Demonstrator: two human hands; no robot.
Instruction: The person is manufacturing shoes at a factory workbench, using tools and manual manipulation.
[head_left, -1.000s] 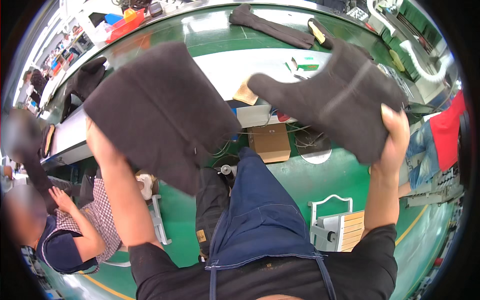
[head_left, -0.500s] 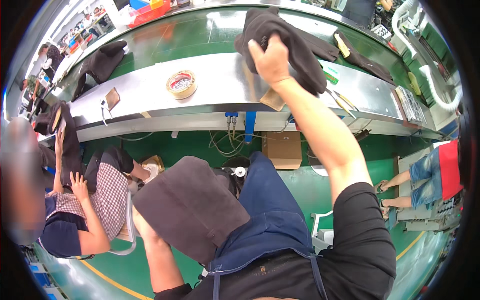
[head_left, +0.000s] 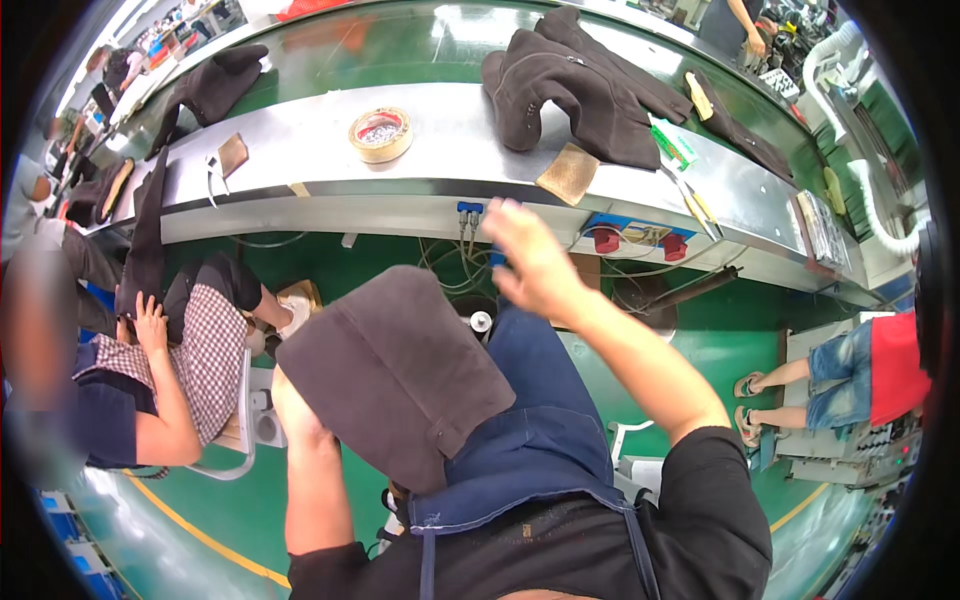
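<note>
A flat, dark brown suede-like piece (head_left: 375, 370), with a seam across it and the look of a boot shaft, slants over my lap. My left hand (head_left: 297, 408) holds it from its left side; the fingers are hidden behind it. My right hand (head_left: 535, 262) is in the air just short of the bench edge, fingers apart and nothing in them. Beyond it, a crumpled dark brown boot upper (head_left: 580, 90) lies on the bench. A tan abrasive-looking square pad (head_left: 568, 174) sits at the bench edge beside that upper.
A tape roll (head_left: 380, 134) and another tan pad (head_left: 232, 154) lie on the metal bench (head_left: 290, 130). Tools with yellow handles (head_left: 693, 203) and a green-white packet (head_left: 673, 143) are at right. A seated co-worker (head_left: 170, 390) handles a dark piece at left.
My right hand has let go of the dark upper on the bench and drawn back toward me. The piece in my left hand has shifted slightly up and right.
</note>
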